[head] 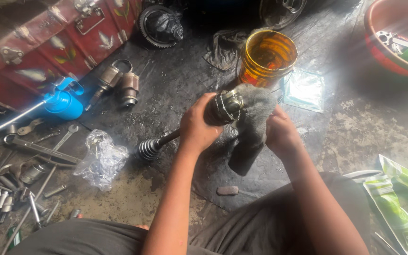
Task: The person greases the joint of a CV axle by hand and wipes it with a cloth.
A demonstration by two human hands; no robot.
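Left hand (pixel 198 126) has its fingers closed around the drive shaft (pixel 185 132) just behind the joint head (pixel 227 106), shaft running down-left from the fingers to a ribbed rubber boot (pixel 148 148) resting on the floor. Right hand (pixel 279 132) fingers grip a grey rag (pixel 253 127) wrapped over the joint's open end. My read: wiping goes best with the left hand locking the shaft, the rag turned around the head and folded to a clean face, grit kept out of the joint. Packages: shiny silver sachet (pixel 304 89) just beyond the right fingers; amber translucent bucket (pixel 265 56) above both hands; green-and-white pouches (pixel 397 203) well right of the right forearm; crumpled clear bag (pixel 101 160) left of the left fingers
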